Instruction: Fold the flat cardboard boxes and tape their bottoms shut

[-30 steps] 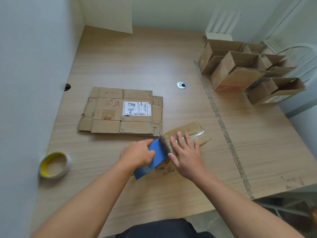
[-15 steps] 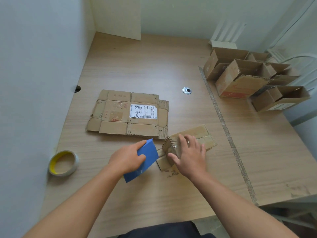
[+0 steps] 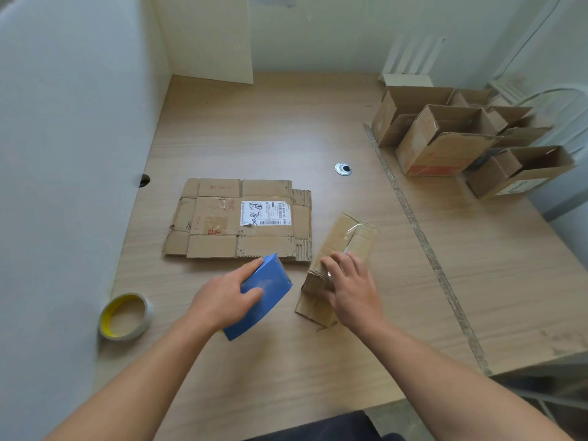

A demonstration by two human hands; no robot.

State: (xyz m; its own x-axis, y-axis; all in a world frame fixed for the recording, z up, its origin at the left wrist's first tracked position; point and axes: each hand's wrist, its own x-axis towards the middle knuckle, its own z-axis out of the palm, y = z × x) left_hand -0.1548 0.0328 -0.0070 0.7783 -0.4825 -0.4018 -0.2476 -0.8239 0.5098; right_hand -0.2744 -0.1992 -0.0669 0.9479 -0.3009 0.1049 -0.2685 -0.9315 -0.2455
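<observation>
Head view. The bench [image 3: 286, 122] carries, at the far right, a cluster of erected boxes [image 3: 445, 138] with their flaps open. Part of the cluster is cut off by the frame edge. A metal grommet [image 3: 343, 169] sits in the bench surface left of the cluster. A tape roll [image 3: 125, 316] with a yellow core lies flat near the left wall. A flat cardboard box [image 3: 238, 218] lies centre-left with its white label [image 3: 265, 213] facing up. Its long axis runs left to right.

1 folded box [image 3: 346, 246] lies just right of the flat one, close to it but apart. Its long axis runs from near-left to far-right. A strip of clear tape runs along its top face.

The right hand [image 3: 353, 288] covers the near end of the folded box, its grip spread with fingers laid on the top face. Its thumb is hidden.

The left hand [image 3: 222, 300] holds a blue plastic tool [image 3: 267, 300] just left of the folded box. Its grip pinches the tool between thumb and fingers. The tool's near half is partly hidden under the palm, and its type is hard to make out.
</observation>
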